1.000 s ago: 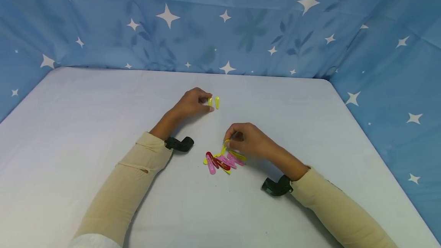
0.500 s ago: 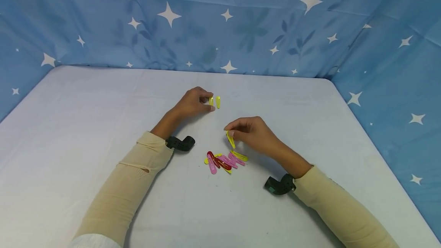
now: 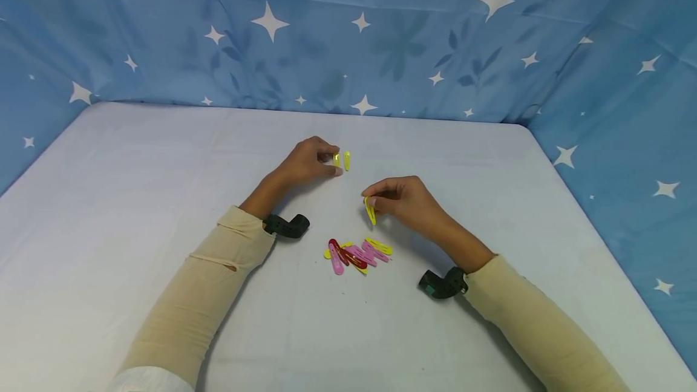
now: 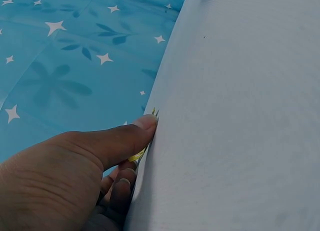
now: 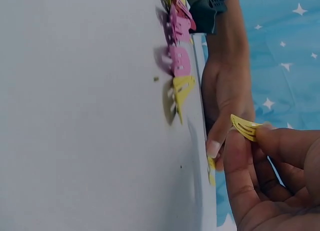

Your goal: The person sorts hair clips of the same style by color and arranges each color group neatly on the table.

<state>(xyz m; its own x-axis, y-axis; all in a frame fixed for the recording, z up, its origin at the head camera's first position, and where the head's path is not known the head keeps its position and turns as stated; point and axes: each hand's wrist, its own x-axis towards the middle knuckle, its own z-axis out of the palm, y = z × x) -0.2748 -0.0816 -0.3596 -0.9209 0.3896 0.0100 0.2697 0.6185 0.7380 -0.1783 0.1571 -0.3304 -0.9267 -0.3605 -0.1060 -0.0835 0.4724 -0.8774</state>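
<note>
In the head view my right hand (image 3: 405,198) holds a yellow snap hair clip (image 3: 370,211) above the table, pinched between thumb and fingers. The right wrist view shows this clip (image 5: 245,127) close up. Farther back, my left hand (image 3: 310,162) rests at the table with thumb and forefinger at the two ends of another yellow clip (image 3: 336,160). Just right of it lies a separate yellow clip (image 3: 346,161). The left thumb (image 4: 130,138) partly hides the clip in the left wrist view. Nearer me lies a loose pile of pink clips (image 3: 336,261), red clips (image 3: 355,259) and yellow clips (image 3: 379,247).
A white cloth covers the table (image 3: 179,156). Behind it and to the right hangs a blue curtain (image 3: 305,29) with white stars. Black wrist cameras (image 3: 443,284) are strapped to both forearms.
My right hand has lifted a yellow clip from the pile and carried it away from me, toward the back of the table. The left hand has stayed by the two yellow clips.
</note>
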